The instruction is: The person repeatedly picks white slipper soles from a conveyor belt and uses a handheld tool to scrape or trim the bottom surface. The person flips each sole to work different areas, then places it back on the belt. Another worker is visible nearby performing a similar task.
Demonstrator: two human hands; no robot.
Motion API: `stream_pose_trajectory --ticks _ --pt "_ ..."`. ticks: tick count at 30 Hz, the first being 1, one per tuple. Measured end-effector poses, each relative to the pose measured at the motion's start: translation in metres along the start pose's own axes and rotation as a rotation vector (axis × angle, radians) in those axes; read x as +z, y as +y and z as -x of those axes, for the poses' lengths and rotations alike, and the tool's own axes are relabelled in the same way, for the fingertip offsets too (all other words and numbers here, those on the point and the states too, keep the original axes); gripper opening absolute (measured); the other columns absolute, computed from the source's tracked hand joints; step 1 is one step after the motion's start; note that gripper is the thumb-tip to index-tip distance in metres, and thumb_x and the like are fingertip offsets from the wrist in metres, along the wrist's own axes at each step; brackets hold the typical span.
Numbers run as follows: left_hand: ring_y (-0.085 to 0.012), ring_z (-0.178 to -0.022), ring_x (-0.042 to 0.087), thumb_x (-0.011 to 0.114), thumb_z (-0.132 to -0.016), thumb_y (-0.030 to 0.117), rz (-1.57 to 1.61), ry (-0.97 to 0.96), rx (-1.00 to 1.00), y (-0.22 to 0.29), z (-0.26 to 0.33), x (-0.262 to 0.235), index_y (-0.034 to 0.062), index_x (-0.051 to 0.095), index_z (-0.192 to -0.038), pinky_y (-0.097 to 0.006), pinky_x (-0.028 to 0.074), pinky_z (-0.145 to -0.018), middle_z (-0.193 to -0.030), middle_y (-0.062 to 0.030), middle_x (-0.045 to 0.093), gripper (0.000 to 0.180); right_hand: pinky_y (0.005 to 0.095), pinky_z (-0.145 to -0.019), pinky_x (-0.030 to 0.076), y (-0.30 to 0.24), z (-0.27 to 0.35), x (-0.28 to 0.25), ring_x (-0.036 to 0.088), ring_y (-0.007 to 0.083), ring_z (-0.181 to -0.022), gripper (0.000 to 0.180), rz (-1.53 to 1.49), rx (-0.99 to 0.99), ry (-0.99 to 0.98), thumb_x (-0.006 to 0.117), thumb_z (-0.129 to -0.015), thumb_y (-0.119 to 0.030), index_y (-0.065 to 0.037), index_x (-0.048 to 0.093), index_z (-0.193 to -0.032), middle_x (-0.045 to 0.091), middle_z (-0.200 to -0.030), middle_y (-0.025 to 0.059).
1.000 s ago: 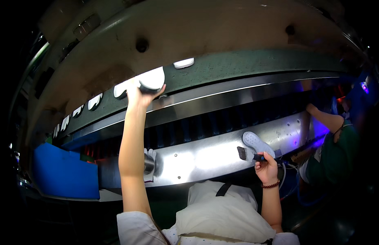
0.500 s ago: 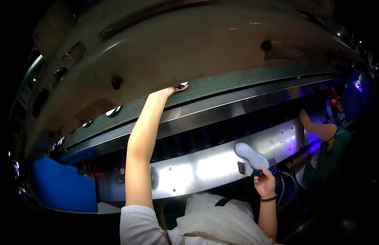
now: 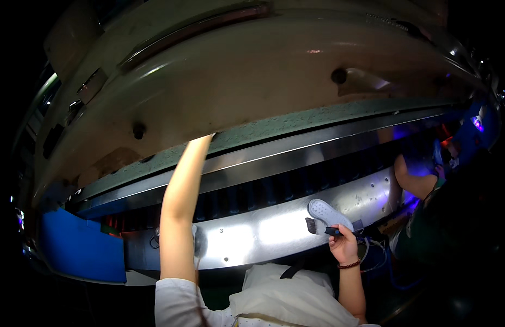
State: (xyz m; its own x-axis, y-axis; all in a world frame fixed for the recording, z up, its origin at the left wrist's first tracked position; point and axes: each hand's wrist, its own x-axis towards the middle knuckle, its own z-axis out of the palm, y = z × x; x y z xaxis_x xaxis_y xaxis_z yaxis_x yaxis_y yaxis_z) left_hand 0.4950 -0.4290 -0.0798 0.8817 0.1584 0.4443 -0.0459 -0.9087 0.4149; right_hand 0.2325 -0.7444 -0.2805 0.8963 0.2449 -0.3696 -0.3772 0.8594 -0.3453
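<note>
Shoe sole (image 3: 329,213) and small brush (image 3: 317,226) stay gripped in the right hand (image 3: 344,246); the left hand (image 3: 204,138) has reached higher behind the shelf edge (image 3: 296,126), its grip cannot be told.

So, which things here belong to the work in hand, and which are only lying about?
In hand:
- right hand holding a brush and a white sole
- left arm reaching up under the ledge, hand hidden

Lying about:
- blue bin
- steel panel
- another person's arm
</note>
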Motion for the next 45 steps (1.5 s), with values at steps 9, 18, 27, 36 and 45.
stream_pose_trajectory --ticks 9,18,27,36,45 --pt "-0.0337 -0.107 0.043 0.055 -0.077 0.035 -0.286 -0.201 0.239 0.042 0.015 0.055 0.0064 0.055 -0.098 -0.043 0.038 -0.083 -0.107 -0.0147 0.053 0.036 0.0237 -0.064 0.049 -0.005 0.006 0.018 0.057 0.0148 -0.069 0.019 0.287 -0.168 -0.050 0.054 -0.077 0.003 0.004 0.054 -0.096 0.058 -0.095 0.0155" --pt "-0.0142 -0.098 0.043 0.043 -0.087 0.022 0.789 0.489 0.058 0.008 0.202 -0.017 0.0017 0.044 -0.102 -0.029 0.034 -0.087 -0.110 -0.0104 0.043 0.025 0.0225 -0.069 0.043 -0.004 -0.016 0.002 0.054 0.0139 -0.079 0.014 0.366 -0.310 0.058 0.054 -0.075 0.001 0.000 0.056 -0.089 0.058 -0.090 0.0087" --pt "-0.0329 -0.104 0.050 0.073 -0.062 0.029 1.832 -0.632 -0.188 -0.041 0.288 -0.030 -0.0014 0.025 -0.127 -0.041 0.042 -0.088 -0.116 -0.0240 0.045 0.086 0.0241 -0.075 0.043 -0.010 -0.009 0.046 0.054 0.0139 -0.079 0.015 0.328 -0.345 0.007 0.056 -0.076 -0.002 0.001 0.056 -0.091 0.057 -0.085 0.0071" --pt "-0.0332 -0.102 0.050 0.021 -0.069 0.076 2.166 -1.124 -0.787 -0.008 0.330 0.020 0.0045 0.029 -0.128 -0.049 0.040 -0.085 -0.115 -0.0199 0.046 0.093 0.0298 -0.083 0.042 -0.005 0.009 0.078 0.056 0.0182 -0.084 0.015 0.370 -0.360 -0.239 0.053 -0.075 0.001 0.003 0.057 -0.089 0.059 -0.088 0.0130" --pt "-0.0285 -0.114 0.040 0.012 -0.072 0.074 2.084 -0.800 -0.729 0.031 0.335 0.027 0.0128 0.026 -0.131 -0.043 0.033 -0.094 -0.125 -0.0128 0.039 0.086 0.0192 -0.063 0.045 0.016 -0.023 0.124 0.056 0.0076 -0.068 0.015 0.820 -0.474 -0.162 0.062 -0.072 -0.003 0.002 0.062 -0.086 0.062 -0.078 0.0051"
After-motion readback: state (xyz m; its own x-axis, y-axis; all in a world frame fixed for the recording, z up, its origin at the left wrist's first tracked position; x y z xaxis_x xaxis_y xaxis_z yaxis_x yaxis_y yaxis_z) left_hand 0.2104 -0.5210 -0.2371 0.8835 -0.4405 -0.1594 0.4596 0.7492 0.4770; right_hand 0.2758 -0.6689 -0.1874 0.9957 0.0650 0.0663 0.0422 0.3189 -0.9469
